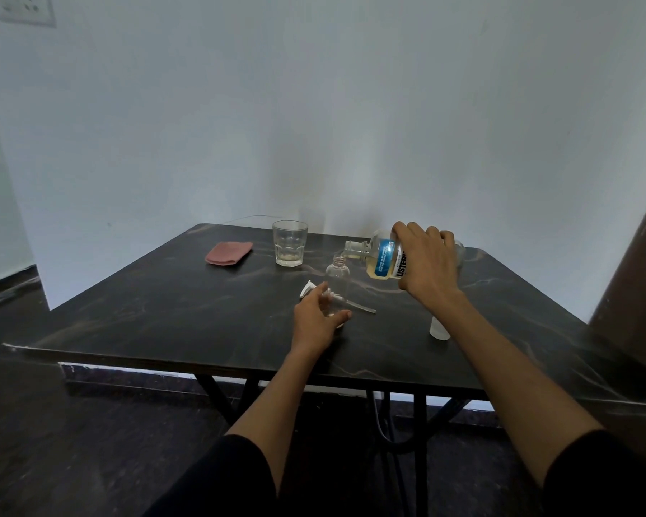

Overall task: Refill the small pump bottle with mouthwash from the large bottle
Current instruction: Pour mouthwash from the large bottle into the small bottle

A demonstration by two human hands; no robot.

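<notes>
The small clear bottle (337, 281) stands upright and uncapped on the dark table (165, 300). My left hand (316, 322) holds its base, with fingers and thumb curled around it. My right hand (427, 263) grips the large mouthwash bottle (383, 261), which has a blue label and pale yellow liquid. It is tipped on its side with its open mouth just above the small bottle's neck. The white pump head with its clear tube (351, 304) lies on the table behind the small bottle.
A glass tumbler (290, 243) stands at the back of the table, and a folded pink cloth (228, 253) lies to its left. A white cap (439, 328) stands under my right forearm. A brown surface (631, 292) rises at the right edge.
</notes>
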